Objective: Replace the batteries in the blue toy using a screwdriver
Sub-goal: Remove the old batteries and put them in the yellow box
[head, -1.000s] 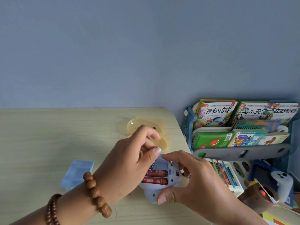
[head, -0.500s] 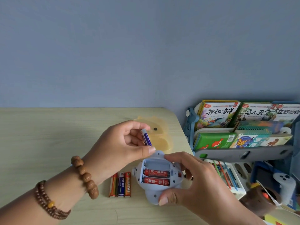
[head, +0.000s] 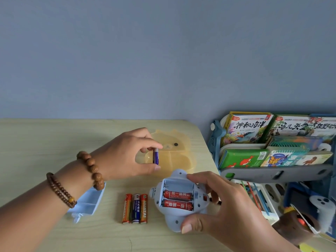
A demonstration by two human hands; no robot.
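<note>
Pinching a purple battery (head: 155, 156) upright between thumb and forefinger, the left hand (head: 127, 154) is hovering over the yellow bear-shaped tray (head: 180, 155) at the far side of the table (head: 45, 142); its grip is narrow and closed on that one cell. The right hand (head: 218, 204) is wrapping its grip around the blue toy (head: 179, 199), which is lying back-up on the table near the right edge, thumb pressing the near end and fingers curling over the far right side. The toy's battery compartment is standing open: two red batteries (head: 178, 200) are lying in the near slots, while the far slot is showing empty.

Judging from this, the old cells are coming out one at a time, and the purple one is probably heading for the tray. To do this well, the person should be setting it down clearly apart from the three fresh-looking batteries (head: 135, 208) lined up side by side just left of the toy, so old and new are not getting mixed. The right hand should be keeping the toy steady and flat while the left is prising the next red cell from its spring end. A pale blue lid (head: 87, 202), likely the compartment cover, is lying farther left, partly under the left wrist. No screwdriver is showing in view.
</note>
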